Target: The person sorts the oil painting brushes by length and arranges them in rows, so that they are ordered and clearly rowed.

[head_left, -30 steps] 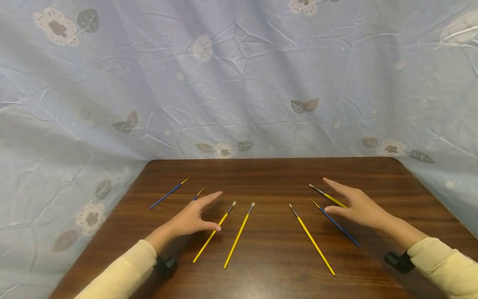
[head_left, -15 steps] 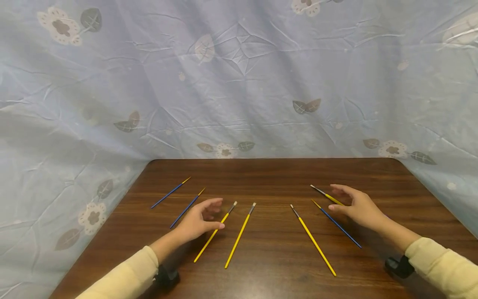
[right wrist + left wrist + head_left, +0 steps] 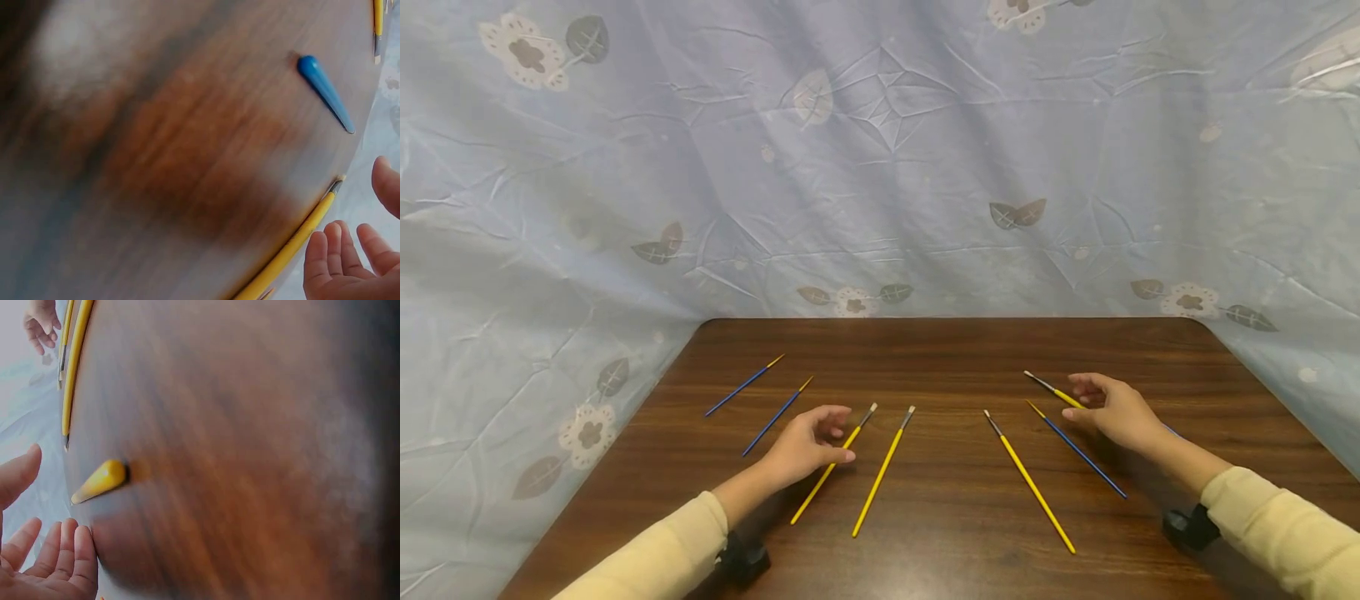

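In the head view my left hand (image 3: 805, 446) hovers over a yellow paintbrush (image 3: 809, 500), fingers loosely bent and thumb apart, gripping nothing. A second yellow paintbrush (image 3: 880, 486) lies to its right. My right hand (image 3: 1123, 414) is held above another yellow paintbrush (image 3: 1067, 399), whose handle end it hides; its fingers are also loosely bent around nothing. Nearer the middle lie a blue paintbrush (image 3: 1081, 454) and a yellow paintbrush (image 3: 1033, 492). Both wrist views show space between thumb and fingers, the left palm (image 3: 37, 584) and right palm (image 3: 356, 287) holding nothing.
Two blue paintbrushes, the far one (image 3: 741, 389) and the near one (image 3: 775, 418), lie at the left of the brown table (image 3: 925, 350). A blue tip (image 3: 1172, 431) shows beside my right wrist. A flowered cloth (image 3: 880, 200) hangs behind the table.
My fingers have gone from stretched to loosely bent on both hands. The left hand has shifted slightly right and down, uncovering a blue paintbrush; the right fingertips have lowered. The paintbrushes lie still.
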`<state>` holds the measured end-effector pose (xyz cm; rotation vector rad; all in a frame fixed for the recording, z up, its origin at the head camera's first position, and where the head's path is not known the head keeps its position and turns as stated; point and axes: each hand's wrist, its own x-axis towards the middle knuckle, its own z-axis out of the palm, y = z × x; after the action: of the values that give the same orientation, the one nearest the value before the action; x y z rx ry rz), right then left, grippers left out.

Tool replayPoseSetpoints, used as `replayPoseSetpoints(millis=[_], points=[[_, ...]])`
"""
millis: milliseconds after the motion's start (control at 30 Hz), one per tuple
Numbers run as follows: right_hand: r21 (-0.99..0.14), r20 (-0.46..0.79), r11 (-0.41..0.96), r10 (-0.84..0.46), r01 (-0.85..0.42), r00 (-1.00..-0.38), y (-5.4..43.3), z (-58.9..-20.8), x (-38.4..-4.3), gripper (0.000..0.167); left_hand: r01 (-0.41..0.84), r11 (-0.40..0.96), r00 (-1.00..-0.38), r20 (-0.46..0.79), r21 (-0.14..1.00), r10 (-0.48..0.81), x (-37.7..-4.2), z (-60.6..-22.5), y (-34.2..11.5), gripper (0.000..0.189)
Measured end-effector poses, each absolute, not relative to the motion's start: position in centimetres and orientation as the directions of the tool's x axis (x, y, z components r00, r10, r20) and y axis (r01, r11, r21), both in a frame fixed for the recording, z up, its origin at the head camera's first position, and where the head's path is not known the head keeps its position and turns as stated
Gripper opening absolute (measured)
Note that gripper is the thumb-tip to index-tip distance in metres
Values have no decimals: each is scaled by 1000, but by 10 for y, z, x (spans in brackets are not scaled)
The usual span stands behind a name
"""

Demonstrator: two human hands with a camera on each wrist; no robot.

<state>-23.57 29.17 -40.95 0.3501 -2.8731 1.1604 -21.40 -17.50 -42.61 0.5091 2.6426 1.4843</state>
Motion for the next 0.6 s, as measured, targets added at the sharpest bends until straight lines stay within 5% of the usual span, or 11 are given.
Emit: replayPoseSetpoints(millis=[600], points=[[-708,2,692,-199,-142,-980,296,-415,-245,55,159,557,-971,26,815,239,-215,-428,-169,48]])
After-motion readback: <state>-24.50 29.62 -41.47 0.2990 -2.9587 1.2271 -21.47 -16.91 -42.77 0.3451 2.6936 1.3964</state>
